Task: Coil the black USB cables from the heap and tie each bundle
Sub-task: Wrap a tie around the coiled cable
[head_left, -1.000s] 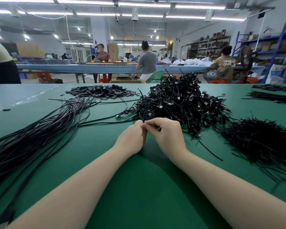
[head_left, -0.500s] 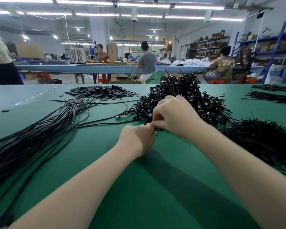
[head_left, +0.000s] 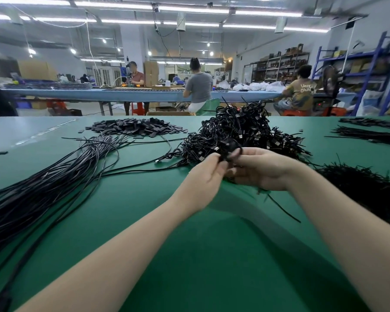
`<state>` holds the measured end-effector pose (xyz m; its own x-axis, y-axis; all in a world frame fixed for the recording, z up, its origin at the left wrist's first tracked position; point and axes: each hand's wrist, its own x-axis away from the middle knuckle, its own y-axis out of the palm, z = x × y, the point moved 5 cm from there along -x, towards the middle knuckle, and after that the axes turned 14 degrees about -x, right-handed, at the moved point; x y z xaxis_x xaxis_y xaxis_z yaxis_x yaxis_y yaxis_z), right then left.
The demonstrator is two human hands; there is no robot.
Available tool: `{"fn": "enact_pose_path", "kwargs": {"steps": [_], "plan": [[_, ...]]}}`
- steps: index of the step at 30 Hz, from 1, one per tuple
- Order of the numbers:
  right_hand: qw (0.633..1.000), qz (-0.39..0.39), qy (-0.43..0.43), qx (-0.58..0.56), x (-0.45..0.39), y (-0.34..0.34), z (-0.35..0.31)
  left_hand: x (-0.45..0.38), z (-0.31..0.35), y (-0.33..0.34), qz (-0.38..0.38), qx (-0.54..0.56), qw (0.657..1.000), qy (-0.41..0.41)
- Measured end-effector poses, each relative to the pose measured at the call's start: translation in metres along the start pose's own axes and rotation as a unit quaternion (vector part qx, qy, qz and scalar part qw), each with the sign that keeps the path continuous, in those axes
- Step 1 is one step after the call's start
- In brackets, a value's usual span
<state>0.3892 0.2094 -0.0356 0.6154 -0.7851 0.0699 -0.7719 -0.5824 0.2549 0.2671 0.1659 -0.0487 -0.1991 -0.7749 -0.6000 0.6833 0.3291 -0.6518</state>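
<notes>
Two bare forearms reach across a green worktable (head_left: 189, 255) toward the job in progress. Both hands meet over a small coiled bundle (head_left: 231, 152) of black cable, raised just clear of the table: the left hand (head_left: 206, 174) pinches it from the near side, while the right hand (head_left: 260, 168) cups it, fingers curled round the loop. To judge by the grasp, the tie is being wound on; it will likely hold best if the coil stays pinched flat and the twist is drawn snug at the waist. Loose ties (head_left: 367, 188) lie heaped to the right, one stray (head_left: 284, 209) beside the wrist. Uncoiled cables (head_left: 43, 188) fan out at left. Just beyond the hands rises the pile of finished bundles (head_left: 241, 134), with flat black pieces (head_left: 133, 129) farther left. Workers sit at a blue bench (head_left: 144, 94) behind.
</notes>
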Motion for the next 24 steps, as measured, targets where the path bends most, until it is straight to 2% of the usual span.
{"fn": "enact_pose_path", "kwargs": {"steps": [3,6,12,21,24], "plan": [[0.992,0.103,-0.052,-0.049,-0.019,0.012,0.015,-0.001,-0.024,0.005,0.031,0.124,0.981,-0.143],[0.979,0.166,-0.086,-0.078,-0.029,0.019,0.034,0.001,-0.043,0.005,0.038,0.147,0.966,-0.208],[0.971,0.181,-0.094,-0.128,-0.032,0.016,0.048,0.001,-0.054,0.007,0.031,0.187,0.952,-0.239],[0.984,0.147,-0.069,-0.076,-0.028,0.011,0.053,0.004,-0.059,0.007,-0.008,0.196,0.949,-0.247],[0.983,0.148,-0.096,-0.043,-0.027,0.011,0.050,0.005,-0.058,0.008,-0.016,0.194,0.951,-0.242]]}}
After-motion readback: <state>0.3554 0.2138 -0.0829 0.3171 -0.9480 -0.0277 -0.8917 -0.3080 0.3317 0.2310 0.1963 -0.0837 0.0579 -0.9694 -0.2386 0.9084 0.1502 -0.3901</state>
